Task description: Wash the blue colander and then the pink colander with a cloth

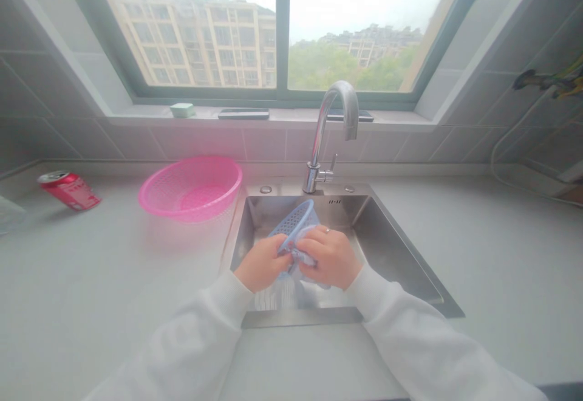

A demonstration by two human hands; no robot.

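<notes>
Over the sink, a light-blue plastic basket with a perforated wall is held tilted on its side. My left hand is closed on the basket's rim at its near left. A pale bluish-white cloth is bunched in my right hand, whose fingers are curled and press it against the rim. A ring shows on one finger of that hand. Both hands hide the lower part of the basket and some of the cloth.
The stainless steel sink lies below my hands, with a curved chrome faucet behind it. Left on the counter are a pink basket and a red can. A pale green block and two dark flat objects rest on the windowsill.
</notes>
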